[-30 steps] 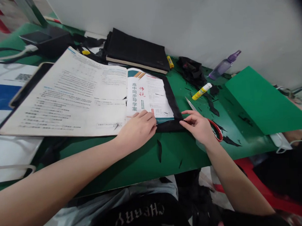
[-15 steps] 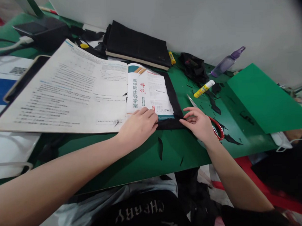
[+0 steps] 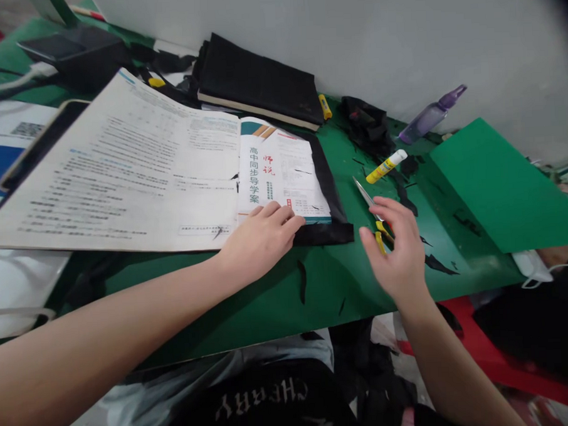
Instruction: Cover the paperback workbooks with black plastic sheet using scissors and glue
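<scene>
A printed book (image 3: 188,173) lies spread on the green table, its right part showing a white cover with Chinese lettering. Black covering material (image 3: 327,180) sticks out past that cover's right and lower edges. With bent fingers my left hand (image 3: 266,239) presses on the cover's lower edge and grips the book there. My right hand (image 3: 398,249) is open, thumb and fingers apart, over a pair of scissors (image 3: 365,192). The blades and yellow inner rims of the handles show; the rest is behind the hand. Just beyond lies a yellow and white glue stick (image 3: 386,166).
At the back lie a black-covered book (image 3: 259,82) and crumpled black material (image 3: 365,124). A purple spray bottle (image 3: 428,119) leans near the wall. A green board (image 3: 504,191) is at right, a phone (image 3: 46,145) at left. Black scraps (image 3: 302,281) dot the green table (image 3: 264,314).
My right hand has left the corner of the black material and moved right, over the scissors. The material's corner now lies loose. My left hand stays on the book.
</scene>
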A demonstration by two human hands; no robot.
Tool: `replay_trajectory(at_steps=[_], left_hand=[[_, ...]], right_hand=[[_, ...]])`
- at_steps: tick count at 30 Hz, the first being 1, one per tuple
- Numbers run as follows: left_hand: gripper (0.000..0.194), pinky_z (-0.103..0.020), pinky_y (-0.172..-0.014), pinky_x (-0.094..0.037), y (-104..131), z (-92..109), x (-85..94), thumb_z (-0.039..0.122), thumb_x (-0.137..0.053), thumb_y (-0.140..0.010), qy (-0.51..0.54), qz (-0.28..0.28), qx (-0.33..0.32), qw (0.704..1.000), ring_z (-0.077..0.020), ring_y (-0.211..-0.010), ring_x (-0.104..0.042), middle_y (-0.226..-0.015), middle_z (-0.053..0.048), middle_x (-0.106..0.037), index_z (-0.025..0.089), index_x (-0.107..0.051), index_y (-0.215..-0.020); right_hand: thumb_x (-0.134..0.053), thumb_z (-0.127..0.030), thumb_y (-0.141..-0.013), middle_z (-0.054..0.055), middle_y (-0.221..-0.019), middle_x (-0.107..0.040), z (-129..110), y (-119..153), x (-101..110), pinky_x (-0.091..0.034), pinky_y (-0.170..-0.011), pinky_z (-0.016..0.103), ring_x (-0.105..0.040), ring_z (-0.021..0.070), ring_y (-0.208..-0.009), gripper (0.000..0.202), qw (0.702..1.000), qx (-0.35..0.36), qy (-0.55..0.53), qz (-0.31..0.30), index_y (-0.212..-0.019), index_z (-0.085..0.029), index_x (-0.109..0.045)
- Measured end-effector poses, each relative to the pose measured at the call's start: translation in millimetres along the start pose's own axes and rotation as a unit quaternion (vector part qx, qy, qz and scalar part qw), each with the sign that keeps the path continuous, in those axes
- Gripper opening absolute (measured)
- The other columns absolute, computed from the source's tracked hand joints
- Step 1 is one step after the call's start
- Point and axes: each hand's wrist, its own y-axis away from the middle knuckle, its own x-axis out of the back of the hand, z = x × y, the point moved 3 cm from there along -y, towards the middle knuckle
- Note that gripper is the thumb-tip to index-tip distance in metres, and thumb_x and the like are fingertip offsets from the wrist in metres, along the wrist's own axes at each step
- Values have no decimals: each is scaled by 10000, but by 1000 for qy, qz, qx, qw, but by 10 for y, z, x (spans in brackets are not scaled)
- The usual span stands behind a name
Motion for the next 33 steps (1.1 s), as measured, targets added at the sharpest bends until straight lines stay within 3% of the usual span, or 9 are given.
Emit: replay_trajectory(at_steps=[5, 8, 11, 14, 18, 20, 24, 29, 33], left_hand=[[226, -375, -812, -479, 1, -8, -4, 169, -412, -957, -4, 10, 4, 1000, -235, -960, -537, -1013, -99, -619, 134, -561, -1123], [223, -380, -825, -490, 11, 1, 4, 159, -420, -949, 2, 25, 5, 1000, -237, -974, -551, -1046, -104, -622, 127, -557, -1123], [256, -386, -856, -498, 27, 40, 33, 135, -411, -940, 11, 61, -12, 998, -244, -1040, -560, -1142, -128, -613, 117, -548, -1155], [304, -405, -970, -459, 51, 123, 46, 167, -400, -951, 35, 86, -96, 991, -245, -1171, -538, -1240, -120, -610, 123, -537, -1219], [465, -469, -1180, -218, 75, 195, -28, 364, -395, -988, 50, 20, -183, 982, -235, -1382, -379, -1436, -84, -497, 139, -413, -1394], [557, -466, -1204, -139, 73, 190, -79, 461, -382, -983, 53, -25, -177, 982, -231, -1416, -328, -1490, -93, -418, 129, -368, -1431], [600, -455, -1206, -117, 73, 168, -139, 519, -360, -975, 60, -75, -156, 983, -228, -1420, -319, -1506, -112, -369, 134, -377, -1435], [610, -447, -1211, -79, 128, 157, -148, 544, -369, -965, 65, -84, -147, 983, -216, -1432, -295, -1534, -87, -313, 189, -338, -1461], [644, -444, -1211, -44, 175, 150, -144, 563, -343, -966, 65, -86, -144, 984, -218, -1444, -265, -1549, -85, -274, 172, -305, -1476]], right_hand=[[-464, -470, -926, 127, -1587, -193, -285, 344, -163, -249, -1157, 571, -177, 299, -1462, 760, 972, 75, 61, -212, -1531, -227, -73], [-434, -573, -907, 157, -1598, -130, -258, 453, -306, -228, -1163, 571, -112, 302, -1472, 884, 954, 98, 106, -262, -1539, -185, 48], [-417, -610, -897, 178, -1589, -149, -204, 485, -382, -232, -1164, 562, -109, 296, -1471, 928, 947, 105, 130, -274, -1536, -153, 76], [-428, -616, -890, 195, -1580, -164, -186, 492, -396, -231, -1169, 544, -107, 288, -1471, 941, 945, 113, 138, -273, -1537, -107, 27], [-438, -633, -879, 180, -1562, -231, -155, 449, -352, -197, -1180, 543, -159, 284, -1463, 913, 948, 116, 123, -271, -1535, -94, -103], [-423, -604, -902, 134, -1558, -264, -103, 400, -315, -165, -1182, 561, -197, 272, -1456, 826, 946, 108, 104, -288, -1536, -153, -147], [-370, -539, -949, 60, -1566, -257, 41, 320, -257, -126, -1183, 569, -218, 238, -1451, 710, 934, 101, 59, -338, -1541, -257, -98], [-396, -634, -901, 107, -1580, -199, 186, 292, -247, -157, -1170, 580, -205, 272, -1454, 859, 950, 73, 113, -282, -1545, -214, -11], [-384, -660, -890, 128, -1546, -294, 179, 267, -271, -91, -1177, 591, -222, 287, -1449, 858, 950, 86, 150, -259, -1545, -185, -99]])
